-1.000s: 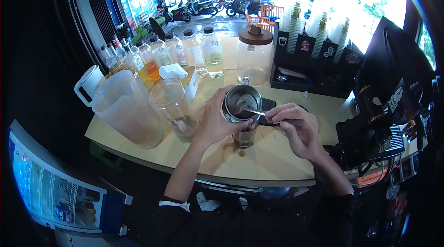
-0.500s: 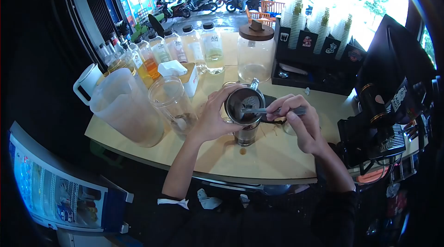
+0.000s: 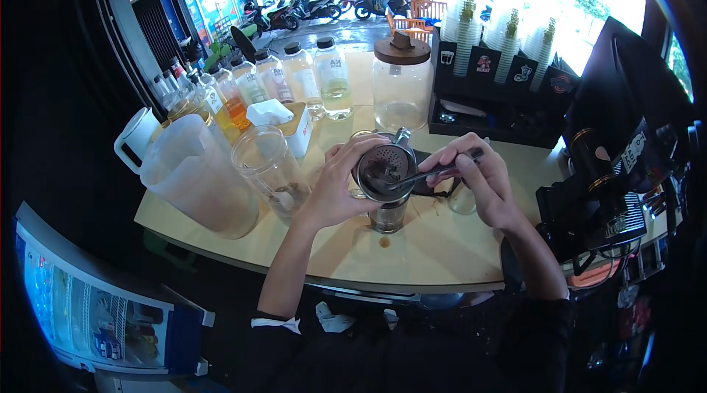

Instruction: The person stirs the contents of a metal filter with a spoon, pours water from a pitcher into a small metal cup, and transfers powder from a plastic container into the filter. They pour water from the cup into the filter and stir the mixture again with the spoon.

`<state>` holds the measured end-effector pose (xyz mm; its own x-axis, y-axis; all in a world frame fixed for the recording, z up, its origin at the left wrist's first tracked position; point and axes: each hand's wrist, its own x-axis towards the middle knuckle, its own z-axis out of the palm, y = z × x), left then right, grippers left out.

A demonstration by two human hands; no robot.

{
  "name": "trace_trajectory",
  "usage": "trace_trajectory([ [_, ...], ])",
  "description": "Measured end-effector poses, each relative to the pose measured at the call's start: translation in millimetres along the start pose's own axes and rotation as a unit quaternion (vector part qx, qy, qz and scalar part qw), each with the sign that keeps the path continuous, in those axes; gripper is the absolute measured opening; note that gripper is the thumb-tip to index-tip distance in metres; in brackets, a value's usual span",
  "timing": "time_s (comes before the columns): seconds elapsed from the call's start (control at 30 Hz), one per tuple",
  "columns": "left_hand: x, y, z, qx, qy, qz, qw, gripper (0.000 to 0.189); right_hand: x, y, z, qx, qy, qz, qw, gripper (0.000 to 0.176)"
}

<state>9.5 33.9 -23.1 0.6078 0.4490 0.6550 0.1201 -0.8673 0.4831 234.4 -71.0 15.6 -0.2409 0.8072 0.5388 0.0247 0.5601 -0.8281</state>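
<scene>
My left hand [image 3: 340, 185] is wrapped round the side of a metal filter cup [image 3: 390, 155] with small holes in it and a handle on its far side. The cup tilts so that its inside faces me, and some dark stuff lies in it. Between the fingers and thumb of my right hand [image 3: 480, 181] is a metal spoon [image 3: 434, 172], its tip down inside the cup. Below the cup, partly hidden by it, a clear glass [image 3: 388, 219] with dark contents stands on the counter [image 3: 427, 257].
To the left stand a large frosted pitcher [image 3: 199, 179], a clear jar [image 3: 269, 172] and a tissue box [image 3: 298, 131]. Several bottles [image 3: 336, 83] line the back, beside a wooden-lidded jar [image 3: 401, 91]. Stacked cups [image 3: 508, 39] and a black machine [image 3: 600, 157] are at right. A brown spot marks the counter.
The filter cup has tipped further, showing more of its holes. The spoon has turned at a steeper slant, its handle end raised, with its tip still in the cup. The view has shifted slightly.
</scene>
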Motion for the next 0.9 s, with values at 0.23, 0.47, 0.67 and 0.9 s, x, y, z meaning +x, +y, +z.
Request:
trace_trajectory([
  [0.23,2,4,-2,0.025,-0.003,0.006,1.0,0.082,1,-3,-3,-0.006,0.022,-0.015,1.0,0.021],
  [0.47,2,8,-2,0.02,-0.011,0.01,1.0,0.08,5,-10,-5,-0.043,0.014,-0.022,0.999,0.023],
  [0.67,2,15,-5,0.016,-0.013,0.013,1.0,0.081,8,-21,-7,-0.067,0.008,-0.016,0.998,0.025],
  [0.9,1,16,-4,0.012,-0.013,0.011,1.0,0.081,9,-15,-2,-0.051,0.026,-0.033,0.998,0.024],
])
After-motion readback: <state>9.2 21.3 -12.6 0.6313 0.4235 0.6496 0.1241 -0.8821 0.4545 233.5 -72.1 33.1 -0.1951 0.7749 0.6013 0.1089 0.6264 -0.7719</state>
